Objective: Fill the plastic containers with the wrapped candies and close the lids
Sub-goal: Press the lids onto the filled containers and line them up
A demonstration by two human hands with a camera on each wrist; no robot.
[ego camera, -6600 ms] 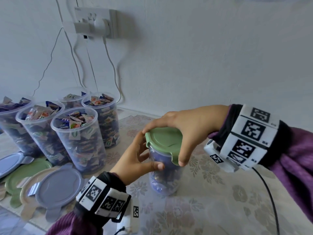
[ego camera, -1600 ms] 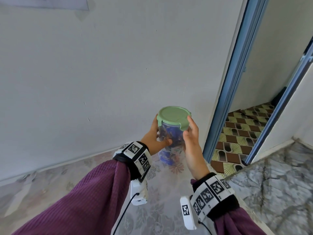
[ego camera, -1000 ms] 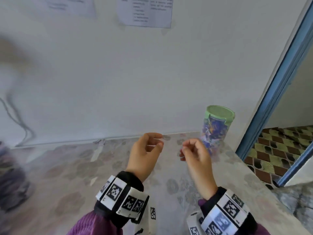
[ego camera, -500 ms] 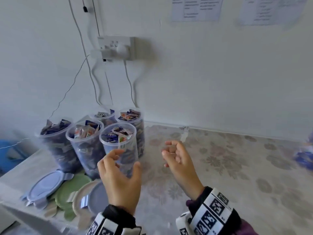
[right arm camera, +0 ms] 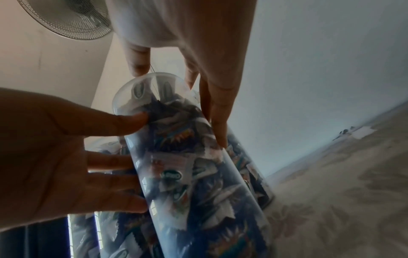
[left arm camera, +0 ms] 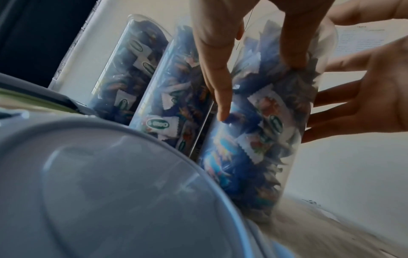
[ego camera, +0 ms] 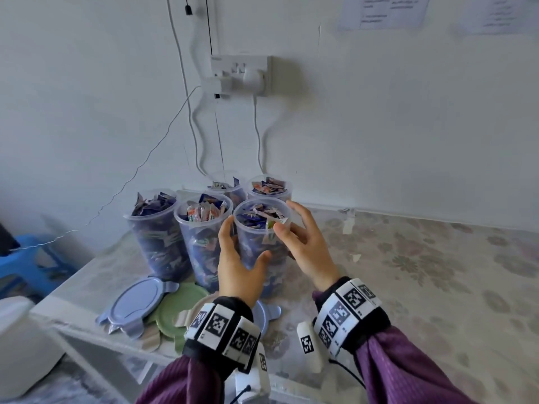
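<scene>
Hands close in from both sides on the nearest open container (ego camera: 260, 234), a clear plastic tub packed with wrapped candies (ego camera: 259, 217) and standing upright on the counter (ego camera: 437, 272). The left hand (ego camera: 237, 266) has its fingers against the tub's left wall, thumb spread toward the front; the left wrist view shows those fingers lying straight down along the plastic. The right hand (ego camera: 306, 246) is at the tub's right side with fingers spread and nearly straight, thumb tip near the rim. In the right wrist view its fingertips touch the wall. Neither grip is clenched yet: both hands are released and flat against the tub rather than wrapped round it.

4 more open tubs (ego camera: 204, 228) full of candies stand just behind and to the left, packed close together near the wall. Loose lids (ego camera: 137, 301) lie overlapping on the counter's front left edge, bluish, green and beige, with 1 bluish lid partly under the left wrist. A wall socket (ego camera: 242, 74) with plugs and hanging cables sits above the tubs. A blue stool (ego camera: 32, 258) stands off to the left, below the counter.
</scene>
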